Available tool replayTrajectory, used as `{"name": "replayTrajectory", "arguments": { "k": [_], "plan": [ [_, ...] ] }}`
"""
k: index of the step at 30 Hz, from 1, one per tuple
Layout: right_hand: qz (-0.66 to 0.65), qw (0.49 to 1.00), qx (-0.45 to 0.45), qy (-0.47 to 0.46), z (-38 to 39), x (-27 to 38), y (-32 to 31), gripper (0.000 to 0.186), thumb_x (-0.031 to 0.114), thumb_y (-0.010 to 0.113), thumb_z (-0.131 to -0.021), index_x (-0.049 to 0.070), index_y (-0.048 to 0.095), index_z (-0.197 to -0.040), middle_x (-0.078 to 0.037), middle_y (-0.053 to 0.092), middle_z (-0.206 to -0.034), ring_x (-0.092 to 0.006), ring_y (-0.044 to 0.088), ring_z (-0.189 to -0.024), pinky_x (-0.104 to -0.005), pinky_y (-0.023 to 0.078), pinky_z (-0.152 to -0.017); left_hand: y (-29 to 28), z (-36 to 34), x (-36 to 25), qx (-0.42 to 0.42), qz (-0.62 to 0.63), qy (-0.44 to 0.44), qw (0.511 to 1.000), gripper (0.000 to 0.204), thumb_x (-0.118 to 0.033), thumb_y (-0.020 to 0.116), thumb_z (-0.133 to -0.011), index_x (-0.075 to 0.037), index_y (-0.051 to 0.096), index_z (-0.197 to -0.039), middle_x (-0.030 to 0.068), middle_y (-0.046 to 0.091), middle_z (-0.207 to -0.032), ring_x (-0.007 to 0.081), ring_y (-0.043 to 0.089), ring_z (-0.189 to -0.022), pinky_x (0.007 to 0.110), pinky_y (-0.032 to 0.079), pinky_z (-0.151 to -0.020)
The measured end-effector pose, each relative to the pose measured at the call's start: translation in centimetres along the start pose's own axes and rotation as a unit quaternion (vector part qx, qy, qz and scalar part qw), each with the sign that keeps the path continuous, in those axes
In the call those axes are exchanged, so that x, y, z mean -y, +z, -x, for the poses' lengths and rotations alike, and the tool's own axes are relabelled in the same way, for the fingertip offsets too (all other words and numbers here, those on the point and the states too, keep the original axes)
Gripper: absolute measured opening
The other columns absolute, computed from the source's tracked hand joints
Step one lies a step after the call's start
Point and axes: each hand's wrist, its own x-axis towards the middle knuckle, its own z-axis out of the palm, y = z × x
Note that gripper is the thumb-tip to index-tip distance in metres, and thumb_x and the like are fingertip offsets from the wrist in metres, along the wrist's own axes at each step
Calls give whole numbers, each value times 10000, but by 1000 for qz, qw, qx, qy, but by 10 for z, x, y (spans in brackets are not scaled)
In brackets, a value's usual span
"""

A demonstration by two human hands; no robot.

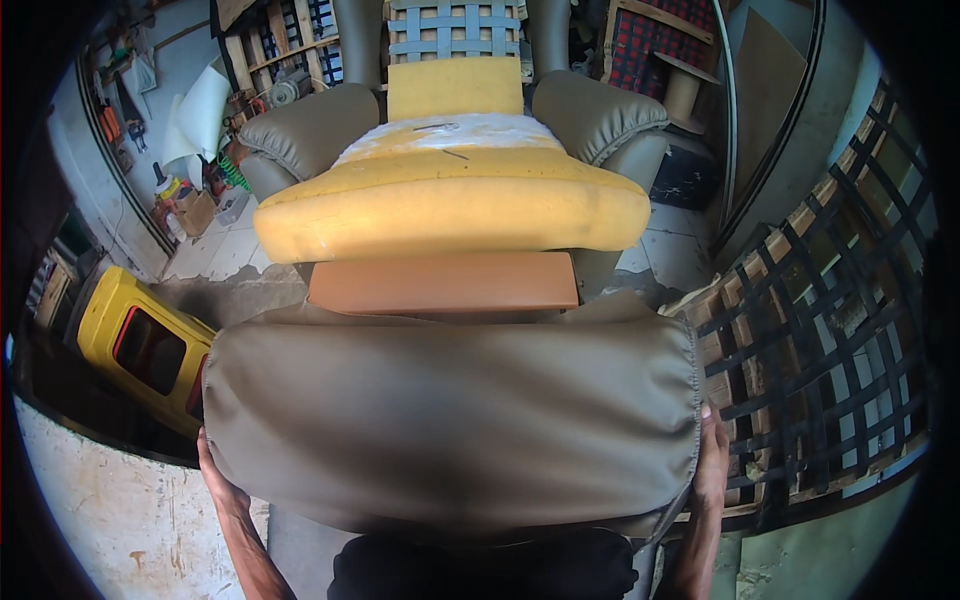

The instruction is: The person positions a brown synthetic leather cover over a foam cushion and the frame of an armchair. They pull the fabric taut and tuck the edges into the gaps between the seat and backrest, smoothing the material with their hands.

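Note:
A wide grey-brown leatherette seat cover (450, 410) spans the space right in front of me, its gathered seams at both ends. My left hand (218, 475) grips its left end, and my right hand (712, 450) grips its right end. Most of the fingers are hidden behind the cover's edges. Beyond it stands an armchair frame, its armrests covered in the same leatherette (310, 125). A thick yellow foam cushion (450, 212) with white padding (450, 132) on top lies on the seat. Under the foam's front edge shows an orange-brown panel (445, 283).
At my right leans a wooden frame with woven black webbing (800, 350). A yellow car-like body (150, 340) stands at the left. Bottles and a cardboard box (195, 212) sit near the left wall. A wooden spool (683, 95) is at the back right.

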Motion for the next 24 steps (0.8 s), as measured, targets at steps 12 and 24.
{"name": "replayTrajectory", "arguments": {
  "k": [12,24],
  "plan": [
    [12,1000,-8,-26,-1,-20,2,727,562,500,-1026,-46,526,-1425,-180,594,-1375,-260,521,-1263,-374,361,-1107,-13,11,0,58,-42,-16,997,700,-621,443,-1021,-96,477,-1483,88,553,-1454,253,532,-1309,415,432,-1098],
    [-25,998,-59,21,-11,-35,-26,792,604,525,-1001,-28,473,-1476,-175,533,-1433,-258,508,-1276,-373,383,-1102,-55,-19,45,-305,-354,52,883,533,-411,544,-1009,92,717,-1036,144,733,-871,221,659,-830,367,503,-806]
  ]
}}
